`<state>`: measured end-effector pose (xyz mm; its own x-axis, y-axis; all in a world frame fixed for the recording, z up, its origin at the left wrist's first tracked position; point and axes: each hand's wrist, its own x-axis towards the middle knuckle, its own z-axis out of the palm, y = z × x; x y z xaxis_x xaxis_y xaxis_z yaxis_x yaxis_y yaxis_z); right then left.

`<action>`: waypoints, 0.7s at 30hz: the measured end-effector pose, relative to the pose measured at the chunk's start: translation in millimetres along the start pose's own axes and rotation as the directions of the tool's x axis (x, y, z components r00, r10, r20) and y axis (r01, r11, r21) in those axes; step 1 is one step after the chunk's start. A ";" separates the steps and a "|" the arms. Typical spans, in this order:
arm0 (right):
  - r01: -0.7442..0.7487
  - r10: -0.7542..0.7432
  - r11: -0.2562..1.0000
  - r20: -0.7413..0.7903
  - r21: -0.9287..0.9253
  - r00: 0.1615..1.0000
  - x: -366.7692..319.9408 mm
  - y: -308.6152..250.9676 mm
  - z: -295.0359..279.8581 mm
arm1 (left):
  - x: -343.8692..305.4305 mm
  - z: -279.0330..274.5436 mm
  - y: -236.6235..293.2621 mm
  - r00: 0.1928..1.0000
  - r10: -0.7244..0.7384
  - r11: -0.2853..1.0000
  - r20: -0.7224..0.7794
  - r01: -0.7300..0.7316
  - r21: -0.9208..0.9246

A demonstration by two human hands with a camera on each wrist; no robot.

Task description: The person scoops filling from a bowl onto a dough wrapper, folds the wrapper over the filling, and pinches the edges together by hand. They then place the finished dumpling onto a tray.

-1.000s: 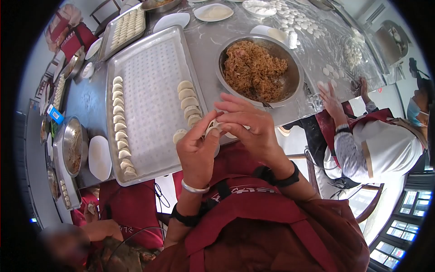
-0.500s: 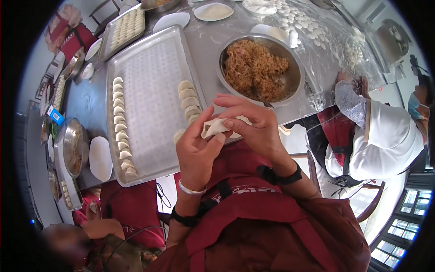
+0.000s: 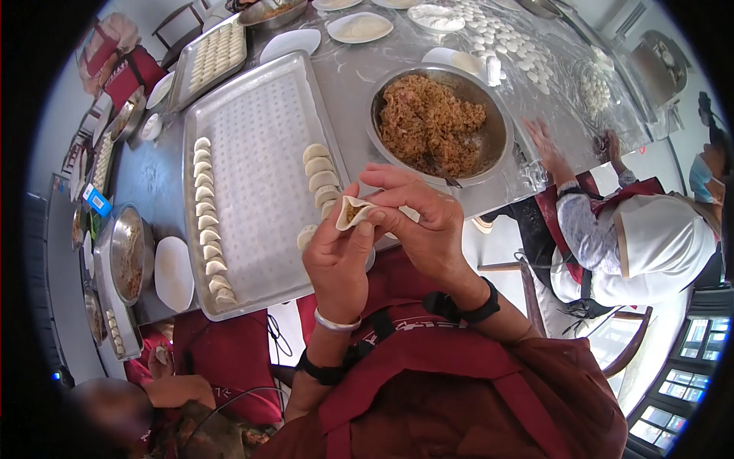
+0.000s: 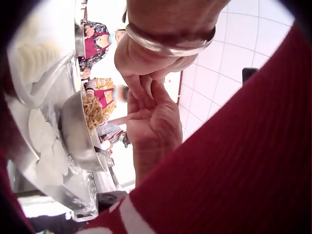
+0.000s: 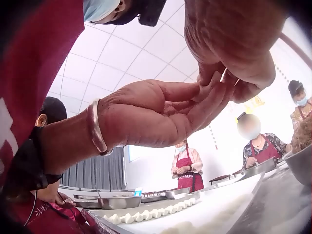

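Grey metal worktable (image 3: 348, 92), one unsealed dumpling (image 3: 352, 214) between two hands

In a white-ceilinged room, three people (image 5: 187, 168) face the right wrist camera from across the table. The one dumpling is held above the near edge of a large tray (image 3: 256, 153); its wrapper is folded but gaping, with brown filling showing. The left hand (image 3: 336, 260) pinches it between thumb and fingers; the right hand (image 3: 420, 222) pinches its right edge, that grip nearly closed.

The tray carries about twelve dumplings (image 3: 206, 207) in a left-hand column and at least five (image 3: 323, 180) on the right, some hidden by the left hand. A second tray (image 3: 175, 90) holds several rows, too small to count surely. One big bowl (image 3: 501, 141) of filling stands just beyond the right hand, one dark handle (image 3: 451, 182) at its rim. At least six pale plates (image 3: 294, 44) are about; loose wrappers (image 3: 520, 50) lie too thick to count.

White lettering on the wearer's red apron (image 3: 428, 367) is unreadable, as is the single blue card (image 3: 97, 200).
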<state>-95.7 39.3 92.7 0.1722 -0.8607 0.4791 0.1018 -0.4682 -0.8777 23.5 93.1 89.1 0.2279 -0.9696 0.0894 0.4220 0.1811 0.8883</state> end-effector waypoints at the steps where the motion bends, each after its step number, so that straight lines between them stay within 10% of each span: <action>1: 0.010 -0.010 1.000 -0.002 0.002 1.000 0.6 -0.5 0.0 | -0.2 0.7 0.7 1.000 0.013 0.999 0.004 -0.013 0.044; 16: -0.013 0.021 0.995 0.085 -0.095 0.996 5.3 -5.2 -5.6 | 2.6 -3.7 0.2 0.997 -0.055 0.998 0.058 0.055 -0.002; 21: 0.195 -0.160 0.956 0.167 -0.220 0.973 4.9 6.9 -8.9 | 0.0 -4.0 5.7 0.994 -0.064 0.979 0.090 0.045 0.198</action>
<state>-102.9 30.0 88.9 0.3145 -0.7294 0.6076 -0.0851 -0.6591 -0.7472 29.4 94.8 92.3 0.1212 -0.9900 0.0727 0.2497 0.1013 0.9630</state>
